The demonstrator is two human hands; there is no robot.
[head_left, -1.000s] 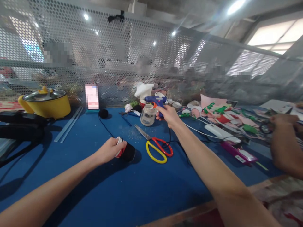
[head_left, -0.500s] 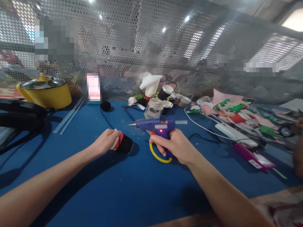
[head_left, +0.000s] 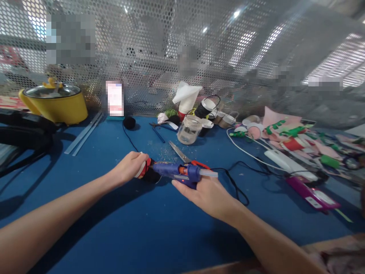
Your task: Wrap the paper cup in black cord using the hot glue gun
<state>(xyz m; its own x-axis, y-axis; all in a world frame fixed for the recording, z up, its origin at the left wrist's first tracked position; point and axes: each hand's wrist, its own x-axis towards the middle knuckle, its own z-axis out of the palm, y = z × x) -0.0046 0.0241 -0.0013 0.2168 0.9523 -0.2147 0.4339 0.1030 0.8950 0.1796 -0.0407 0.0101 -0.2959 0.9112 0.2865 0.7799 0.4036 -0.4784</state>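
My left hand (head_left: pixel 131 166) is closed around the end of a paper cup (head_left: pixel 151 176), which lies on its side, red and white near my fingers and wrapped in black yarn beyond. A black strand runs from it back to a small yarn ball (head_left: pixel 129 122). In my right hand (head_left: pixel 209 194) is a blue glue gun (head_left: pixel 176 171), a clear glue stick jutting from its rear and a small red light glowing. Its nozzle points left and meets the cup's wrapped side, as far as I can see. Scissors (head_left: pixel 182 154) with red on the handle lie behind the gun, partly hidden.
A glass jar (head_left: pixel 189 131), yarn-wrapped cups (head_left: pixel 205 108) and pliers (head_left: pixel 159 125) stand or lie at the back. On the left are a yellow pot (head_left: pixel 57 106), glue sticks (head_left: pixel 85 133) and a phone (head_left: pixel 115 99). Rightward are a purple power strip (head_left: pixel 312 194), cords and paper scraps.
My right hand has brought the glue gun left and down, so its nozzle now reaches the cup. The scissors' blades have come into view. My left hand keeps its hold.
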